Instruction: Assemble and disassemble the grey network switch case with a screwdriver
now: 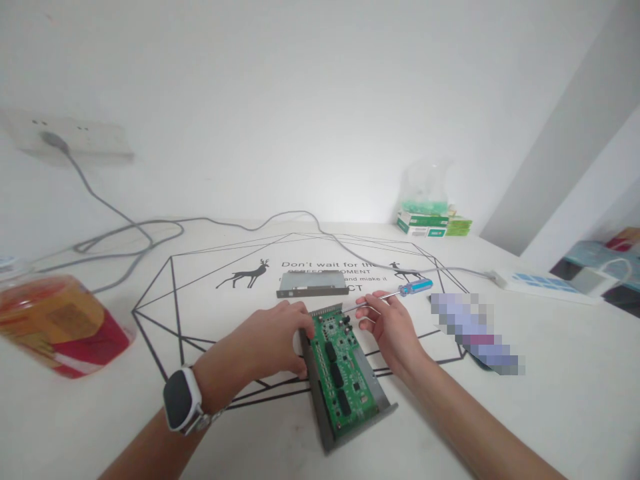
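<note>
A green circuit board [350, 373] sits in an open grey metal casing [320, 400] at the lower middle of the table. Gripping the casing's upper left edge is my left hand [283, 333], with the fingers on the rim and a watch on the wrist. To the right of the board, my right hand [390, 330] holds a screwdriver [417, 287] by its metal shaft. Its blue handle points up and right, and its tip is by the casing's upper right corner. Beyond the board lies a separate grey metal cover [313, 284].
A red and orange bottle [65, 320] stands at the left. A grey cable [270, 220] crosses the back to a white power strip [545, 283]. Green boxes [425, 223] sit at the back right, and a blurred flat object [475, 333] lies right.
</note>
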`<state>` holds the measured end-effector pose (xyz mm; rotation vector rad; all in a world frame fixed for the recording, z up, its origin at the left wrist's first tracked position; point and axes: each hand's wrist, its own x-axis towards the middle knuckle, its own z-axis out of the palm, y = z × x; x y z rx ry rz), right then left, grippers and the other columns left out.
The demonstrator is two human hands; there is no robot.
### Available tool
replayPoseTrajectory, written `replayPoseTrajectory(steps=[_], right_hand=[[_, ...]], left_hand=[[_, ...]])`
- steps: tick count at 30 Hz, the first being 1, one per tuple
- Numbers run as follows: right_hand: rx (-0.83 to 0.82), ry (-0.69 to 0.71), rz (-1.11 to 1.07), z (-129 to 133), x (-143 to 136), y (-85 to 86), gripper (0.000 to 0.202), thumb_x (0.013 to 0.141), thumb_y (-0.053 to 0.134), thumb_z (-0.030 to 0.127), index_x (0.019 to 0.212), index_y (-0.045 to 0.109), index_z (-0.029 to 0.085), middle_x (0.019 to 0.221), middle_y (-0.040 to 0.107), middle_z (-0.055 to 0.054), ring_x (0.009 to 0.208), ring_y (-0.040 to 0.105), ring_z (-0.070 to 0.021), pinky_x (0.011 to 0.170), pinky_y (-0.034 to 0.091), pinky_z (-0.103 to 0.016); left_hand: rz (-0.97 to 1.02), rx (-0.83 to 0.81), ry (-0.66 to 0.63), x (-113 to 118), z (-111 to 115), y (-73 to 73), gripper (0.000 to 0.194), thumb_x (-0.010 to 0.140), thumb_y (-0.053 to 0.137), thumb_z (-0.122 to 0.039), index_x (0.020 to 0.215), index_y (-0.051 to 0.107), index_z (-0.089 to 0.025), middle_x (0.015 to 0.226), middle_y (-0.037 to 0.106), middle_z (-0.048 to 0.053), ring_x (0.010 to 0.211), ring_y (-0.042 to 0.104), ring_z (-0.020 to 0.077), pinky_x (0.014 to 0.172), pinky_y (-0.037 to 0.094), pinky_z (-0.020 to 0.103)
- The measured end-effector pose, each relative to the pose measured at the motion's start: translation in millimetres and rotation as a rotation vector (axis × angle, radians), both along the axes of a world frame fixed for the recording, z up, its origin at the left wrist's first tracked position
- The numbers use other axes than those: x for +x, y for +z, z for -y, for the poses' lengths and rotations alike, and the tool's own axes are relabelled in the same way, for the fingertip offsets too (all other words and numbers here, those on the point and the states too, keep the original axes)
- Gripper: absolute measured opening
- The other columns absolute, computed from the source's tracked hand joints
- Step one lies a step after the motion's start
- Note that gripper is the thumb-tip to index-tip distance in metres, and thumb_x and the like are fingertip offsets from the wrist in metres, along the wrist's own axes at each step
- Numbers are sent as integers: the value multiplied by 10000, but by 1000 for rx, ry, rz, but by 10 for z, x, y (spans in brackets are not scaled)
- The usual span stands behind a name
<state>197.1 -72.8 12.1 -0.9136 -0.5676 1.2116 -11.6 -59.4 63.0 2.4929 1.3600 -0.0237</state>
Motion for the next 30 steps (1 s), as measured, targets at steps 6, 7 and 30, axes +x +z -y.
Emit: replayPoseTrajectory(steps=[6,7,30], right_hand=[[13,-25,-1,-10,44,23,400,626,812,213,862,489,217,715,735,-20,531,626,-127,420,468,-191],[16,-26,-2,-8,48,31,401,626,814,214,859,488,219,714,733,-18,533,624,-126,420,464,-189],[105,-131,78,-2,53,52,436,614,793,284,887,455,238,684,718,13,563,642,-154,423,463,-212]], left_hand=[[-113,32,29,177,133,43,394,553,847,-537,766,722,-231,843,730,28,793,677,269,627,410,321],[-126,29,23,221,161,38,403,567,822,-583,711,713,-222,764,724,34,725,671,266,588,384,318],[317,370,-91,397,-159,-461,169,954,536,-264,901,670,-175,928,701,84,962,640,272,821,494,385]])
